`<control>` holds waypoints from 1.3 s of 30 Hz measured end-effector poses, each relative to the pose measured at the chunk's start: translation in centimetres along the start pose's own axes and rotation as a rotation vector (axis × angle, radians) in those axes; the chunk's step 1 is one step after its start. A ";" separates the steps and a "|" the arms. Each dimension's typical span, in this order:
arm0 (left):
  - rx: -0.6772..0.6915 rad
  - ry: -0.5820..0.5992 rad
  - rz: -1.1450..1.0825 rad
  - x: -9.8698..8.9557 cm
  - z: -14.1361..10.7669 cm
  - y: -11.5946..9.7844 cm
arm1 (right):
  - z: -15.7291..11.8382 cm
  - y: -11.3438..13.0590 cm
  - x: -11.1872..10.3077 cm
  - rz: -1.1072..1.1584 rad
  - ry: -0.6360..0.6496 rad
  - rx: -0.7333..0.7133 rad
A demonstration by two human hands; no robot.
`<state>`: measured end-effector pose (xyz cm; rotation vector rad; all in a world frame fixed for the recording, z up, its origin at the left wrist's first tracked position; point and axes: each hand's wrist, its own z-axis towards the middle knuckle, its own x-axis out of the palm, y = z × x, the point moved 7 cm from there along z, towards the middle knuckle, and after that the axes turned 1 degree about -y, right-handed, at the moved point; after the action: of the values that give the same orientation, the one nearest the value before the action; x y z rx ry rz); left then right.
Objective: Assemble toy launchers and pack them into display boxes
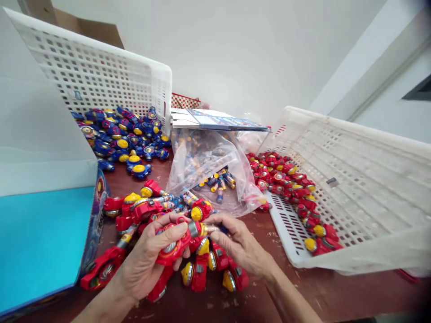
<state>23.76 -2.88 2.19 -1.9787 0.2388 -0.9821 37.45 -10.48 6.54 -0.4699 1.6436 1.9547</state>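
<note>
The red plastic toy with a grey collar [173, 244] lies between the two hands, above the dark red-brown tabletop [251, 294]. The left hand [148, 255] is closed around its wide red body, thumb pressed on top, while the right hand [237, 242] pinches a small printed tube with a yellow end [206, 229] at the collar, so the hands are close together, joined by the toy. The body is glossy red with a round silvery emblem on its face and a small red ring near the thumb; the collar points toward the right hand. Just below and beside the hands lie loose red toys with yellow knobs [198, 271]. Beyond them, a clear plastic bag [215, 157] holds more printed tubes, and a white perforated plastic basket [340, 179] on the right holds more red toys.
</note>
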 end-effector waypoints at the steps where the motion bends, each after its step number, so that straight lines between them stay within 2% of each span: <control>1: -0.011 0.017 0.019 0.1 0.0 0.2 | -0.5 0.8 0.1 0.027 -0.011 -0.024; 4: -0.052 0.090 0.092 0.4 -0.1 0.4 | -1.5 1.9 0.0 -0.031 -0.066 -0.079; 8: -0.061 0.158 0.219 0.9 -0.4 -0.3 | -2.1 2.5 0.0 -0.086 -0.075 -0.144; 10: -0.034 0.184 0.296 1.2 -0.5 -0.9 | -2.3 2.8 0.1 -0.083 -0.072 -0.163; 13: 0.082 0.183 0.498 1.6 -0.6 -1.9 | -2.6 3.0 0.4 -0.052 -0.035 -0.148; 15: 0.186 0.180 0.655 2.0 -1.0 -2.4 | -2.7 2.4 0.4 0.024 -0.023 -0.076; 18: 0.384 0.208 0.873 3.2 -2.3 -2.5 | -3.1 0.0 0.7 0.269 0.036 0.126; 21: 0.652 0.310 1.123 4.9 -4.1 -2.1 | -4.0 -2.6 2.5 0.585 0.278 0.380; 23: 0.716 0.387 1.214 5.3 -4.5 -1.5 | -4.5 -3.2 3.3 0.703 0.395 0.495; 25: 0.633 0.356 1.178 4.5 -3.6 -1.6 | -4.2 -2.8 2.9 0.675 0.359 0.463; 28: 0.452 0.145 0.973 1.9 -1.8 -2.5 | -3.0 -1.1 1.3 0.428 0.156 0.242; 30: 0.378 0.060 0.860 0.8 -1.2 -2.8 | -2.7 -0.7 0.9 0.325 0.073 0.185; 32: 0.419 0.066 0.868 0.9 -1.3 -2.9 | -2.7 -1.7 1.5 0.434 0.074 0.276; 34: 0.585 0.153 0.976 2.0 -1.9 -3.2 | -3.0 -3.0 2.6 0.667 0.146 0.428; 36: 0.733 0.212 1.052 2.8 -2.5 -3.5 | -3.2 -3.4 2.9 0.795 0.199 0.477; 37: 0.740 0.203 1.054 2.7 -2.4 -3.6 | -3.1 -3.3 2.7 0.789 0.205 0.456; 39: 0.646 0.121 1.017 2.0 -1.6 -3.5 | -2.7 -3.0 1.7 0.691 0.149 0.364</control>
<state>23.19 -2.84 6.50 -0.9746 0.7864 -0.4046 37.73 -12.52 2.68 0.1253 2.4288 2.0177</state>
